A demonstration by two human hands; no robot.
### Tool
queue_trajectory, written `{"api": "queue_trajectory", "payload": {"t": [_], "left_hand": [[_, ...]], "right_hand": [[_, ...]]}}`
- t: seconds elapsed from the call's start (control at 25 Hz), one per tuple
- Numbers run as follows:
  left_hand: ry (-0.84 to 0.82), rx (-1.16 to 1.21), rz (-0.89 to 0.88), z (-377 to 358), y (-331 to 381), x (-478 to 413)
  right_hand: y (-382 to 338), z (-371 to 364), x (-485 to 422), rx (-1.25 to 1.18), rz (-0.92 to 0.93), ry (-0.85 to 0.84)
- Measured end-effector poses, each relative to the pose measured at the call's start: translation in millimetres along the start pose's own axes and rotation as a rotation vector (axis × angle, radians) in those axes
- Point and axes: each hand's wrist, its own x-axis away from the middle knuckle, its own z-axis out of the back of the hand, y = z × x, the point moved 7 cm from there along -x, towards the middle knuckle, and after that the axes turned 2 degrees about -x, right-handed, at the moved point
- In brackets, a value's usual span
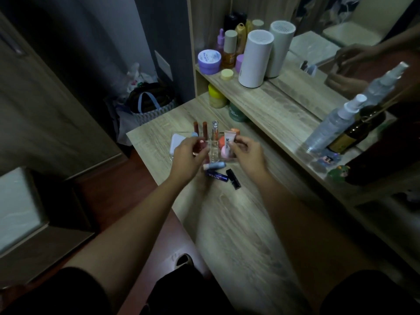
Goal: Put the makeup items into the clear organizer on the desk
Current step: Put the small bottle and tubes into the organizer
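The clear organizer (214, 158) stands on the wooden desk (238, 223). Inside it stand two red lip tubes (201, 128), a clear tube with a silver cap (214, 130) and some pink and orange items (223, 147). My left hand (189, 156) holds a reddish lip tube (201, 144) over the organizer's left side. My right hand (246, 153) pinches a small peach tube with dark lettering (229, 139) above the right side. On the desk in front lie a light blue stick (214, 165), a dark blue Nivea stick (217, 176) and a black lipstick (234, 178).
A white compact (177, 143) lies left of the organizer. The raised shelf (284, 114) carries jars, bottles, a white cylinder (255, 57), spray bottles (336, 123) and a dark bottle (354, 133). A mirror stands behind. Bags (145, 105) sit on the floor left of the desk.
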Motion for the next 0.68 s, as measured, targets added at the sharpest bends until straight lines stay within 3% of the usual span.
{"api": "queue_trajectory", "payload": {"t": [0.12,0.44,0.68], "left_hand": [[0.059,-0.028,-0.078,10.7,0.7,-18.1],[0.113,-0.62,-0.274,-9.1,-2.9,-41.9],[0.073,-0.687,-0.297,-18.6,-7.2,-48.6]], "right_hand": [[2.6,-13.0,-11.9,0.02,-0.014,0.045],[18.8,-33.5,-28.0,0.057,-0.023,0.044],[21.3,-44.2,-35.8,0.091,0.0,0.02]]}}
